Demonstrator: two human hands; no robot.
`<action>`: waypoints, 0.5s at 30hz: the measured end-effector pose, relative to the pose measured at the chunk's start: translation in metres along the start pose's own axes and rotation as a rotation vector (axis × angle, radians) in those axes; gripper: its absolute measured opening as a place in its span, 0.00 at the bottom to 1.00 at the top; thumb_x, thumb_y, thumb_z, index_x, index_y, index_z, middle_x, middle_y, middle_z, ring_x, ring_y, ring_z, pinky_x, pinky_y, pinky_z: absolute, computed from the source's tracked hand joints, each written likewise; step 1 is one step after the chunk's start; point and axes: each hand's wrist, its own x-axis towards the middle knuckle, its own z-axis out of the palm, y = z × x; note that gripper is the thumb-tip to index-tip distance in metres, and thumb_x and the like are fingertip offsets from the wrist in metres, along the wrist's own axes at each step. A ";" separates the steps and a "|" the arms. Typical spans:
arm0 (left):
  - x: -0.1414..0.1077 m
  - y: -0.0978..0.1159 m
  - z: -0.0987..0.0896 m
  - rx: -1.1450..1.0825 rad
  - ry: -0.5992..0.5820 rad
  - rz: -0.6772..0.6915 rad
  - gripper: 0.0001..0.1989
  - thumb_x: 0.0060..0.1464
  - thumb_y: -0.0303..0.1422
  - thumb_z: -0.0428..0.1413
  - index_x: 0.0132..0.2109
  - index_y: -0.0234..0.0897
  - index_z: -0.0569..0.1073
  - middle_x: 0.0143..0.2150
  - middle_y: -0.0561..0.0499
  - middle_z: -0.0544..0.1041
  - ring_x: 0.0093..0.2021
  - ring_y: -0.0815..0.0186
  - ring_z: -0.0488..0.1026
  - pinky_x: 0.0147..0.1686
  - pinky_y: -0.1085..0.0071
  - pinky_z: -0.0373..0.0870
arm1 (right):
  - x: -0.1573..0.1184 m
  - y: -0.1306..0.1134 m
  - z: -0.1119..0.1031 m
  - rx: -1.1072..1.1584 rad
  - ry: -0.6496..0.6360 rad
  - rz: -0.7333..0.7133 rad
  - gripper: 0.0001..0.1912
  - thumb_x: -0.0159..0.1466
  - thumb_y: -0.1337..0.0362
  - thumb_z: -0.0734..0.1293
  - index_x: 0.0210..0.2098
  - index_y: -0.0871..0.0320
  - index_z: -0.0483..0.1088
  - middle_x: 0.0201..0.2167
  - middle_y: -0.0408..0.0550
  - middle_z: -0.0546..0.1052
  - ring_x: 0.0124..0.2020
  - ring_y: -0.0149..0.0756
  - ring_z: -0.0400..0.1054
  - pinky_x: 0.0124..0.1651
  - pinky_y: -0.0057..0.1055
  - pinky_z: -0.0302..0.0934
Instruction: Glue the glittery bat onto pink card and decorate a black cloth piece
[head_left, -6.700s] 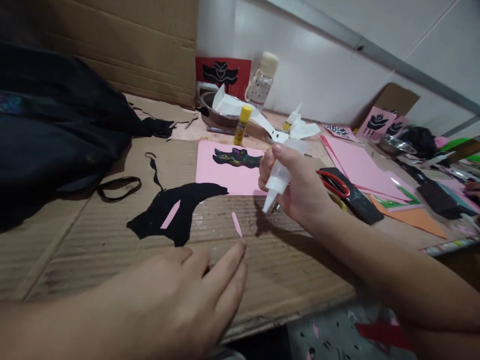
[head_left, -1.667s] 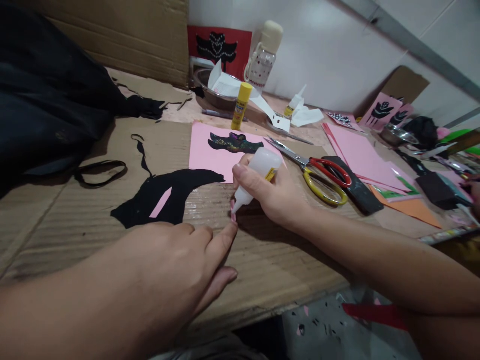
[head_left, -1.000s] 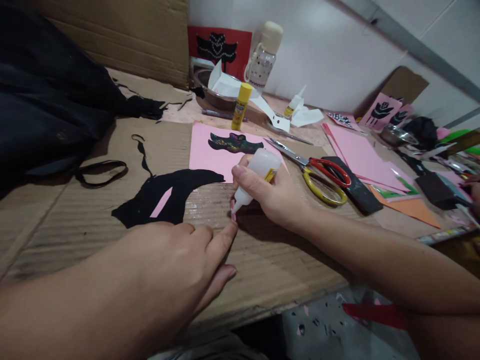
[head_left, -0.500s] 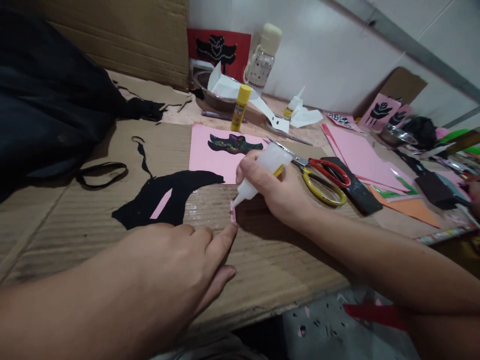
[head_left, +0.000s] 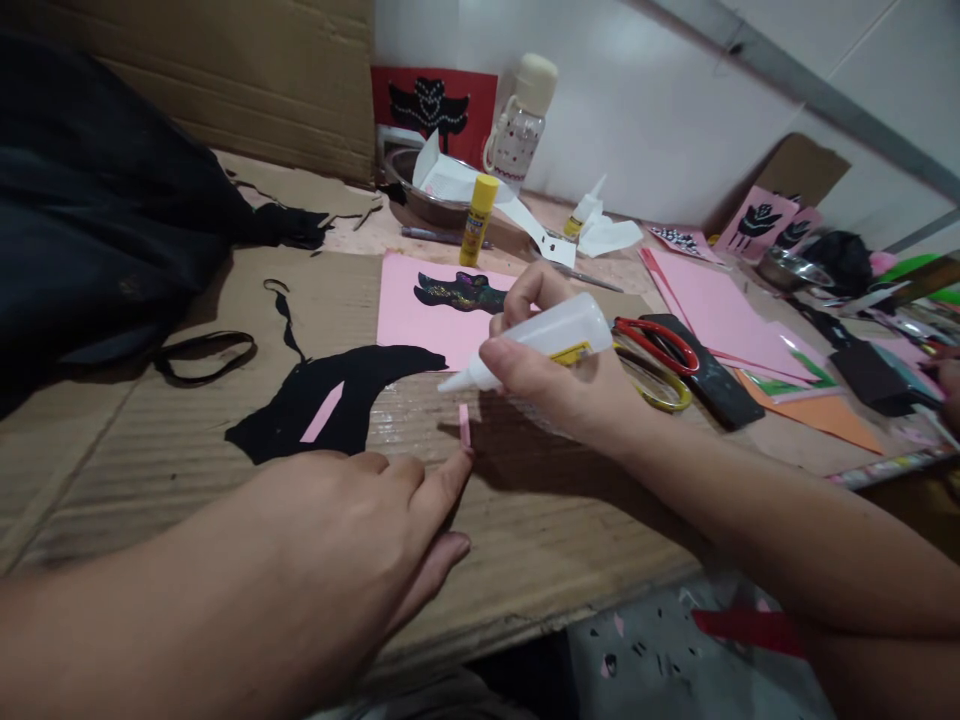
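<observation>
My right hand is closed around a white squeeze glue bottle with a yellow label. The bottle lies nearly level, its nozzle pointing left above the cardboard. Just below the nozzle is a small pink paper strip, its lower end under the index fingertip of my left hand. That hand rests low with the index finger stretched out and the thumb apart. Beyond it lies a black paper cutout carrying another pink strip. A glittery black cutout sits on pink paper behind the bottle.
Scissors with red and yellow handles lie right of my right hand, by a dark block. A glue stick, a metal bowl and a drink bottle stand behind. A black bag fills the left; another person's hand shows far right.
The glue bottle's nozzle has lifted off the pink strip and shifted left, and the bottle has tipped from steep to nearly level. My left hand stays on the strip.
</observation>
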 end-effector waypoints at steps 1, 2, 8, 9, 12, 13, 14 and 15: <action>0.000 0.000 0.000 -0.012 0.001 -0.005 0.26 0.73 0.34 0.45 0.69 0.25 0.72 0.40 0.38 0.85 0.32 0.48 0.84 0.28 0.52 0.79 | -0.001 0.001 0.001 0.007 -0.011 -0.004 0.18 0.68 0.59 0.75 0.34 0.51 0.60 0.25 0.33 0.66 0.25 0.30 0.60 0.30 0.28 0.58; 0.000 0.000 0.000 -0.019 -0.003 -0.011 0.26 0.73 0.34 0.45 0.69 0.25 0.72 0.39 0.38 0.85 0.31 0.48 0.84 0.28 0.52 0.79 | -0.001 0.002 0.001 0.001 -0.009 -0.015 0.17 0.68 0.59 0.74 0.33 0.51 0.60 0.25 0.34 0.66 0.25 0.30 0.59 0.30 0.28 0.58; 0.000 0.000 0.002 0.039 0.042 0.006 0.25 0.73 0.34 0.47 0.67 0.24 0.73 0.37 0.39 0.85 0.29 0.50 0.83 0.26 0.55 0.77 | 0.001 0.005 0.007 -0.024 0.001 0.008 0.26 0.65 0.38 0.73 0.30 0.54 0.71 0.27 0.40 0.71 0.28 0.32 0.66 0.31 0.29 0.64; 0.001 -0.001 0.003 0.043 0.059 0.016 0.25 0.72 0.34 0.47 0.67 0.23 0.74 0.36 0.40 0.85 0.29 0.50 0.83 0.25 0.55 0.77 | 0.001 0.006 0.008 -0.028 0.007 0.032 0.28 0.64 0.35 0.72 0.29 0.54 0.70 0.26 0.40 0.72 0.27 0.32 0.66 0.30 0.29 0.64; 0.000 -0.002 0.004 0.043 0.103 0.026 0.24 0.72 0.33 0.48 0.65 0.22 0.75 0.34 0.41 0.84 0.27 0.50 0.82 0.23 0.55 0.76 | -0.001 0.005 0.009 -0.061 0.040 0.080 0.32 0.61 0.31 0.72 0.27 0.54 0.69 0.24 0.40 0.70 0.26 0.32 0.65 0.29 0.29 0.63; 0.000 -0.002 0.004 0.044 0.111 0.024 0.24 0.72 0.33 0.48 0.65 0.22 0.75 0.34 0.41 0.84 0.27 0.50 0.81 0.23 0.55 0.76 | -0.001 0.005 0.009 -0.071 0.043 0.091 0.32 0.61 0.30 0.72 0.27 0.54 0.69 0.23 0.40 0.70 0.26 0.32 0.65 0.29 0.29 0.63; 0.000 -0.002 0.004 0.046 0.110 0.021 0.24 0.72 0.34 0.48 0.65 0.23 0.75 0.34 0.42 0.83 0.26 0.50 0.81 0.23 0.55 0.76 | -0.001 0.005 0.010 -0.076 0.041 0.101 0.33 0.60 0.30 0.72 0.26 0.54 0.68 0.23 0.40 0.69 0.26 0.32 0.66 0.28 0.29 0.63; -0.001 -0.002 0.004 0.049 0.110 0.021 0.24 0.72 0.34 0.48 0.66 0.23 0.74 0.34 0.42 0.83 0.26 0.51 0.81 0.23 0.55 0.76 | -0.002 0.005 0.010 -0.071 0.032 0.110 0.33 0.61 0.30 0.72 0.26 0.54 0.67 0.23 0.40 0.69 0.26 0.32 0.66 0.29 0.29 0.63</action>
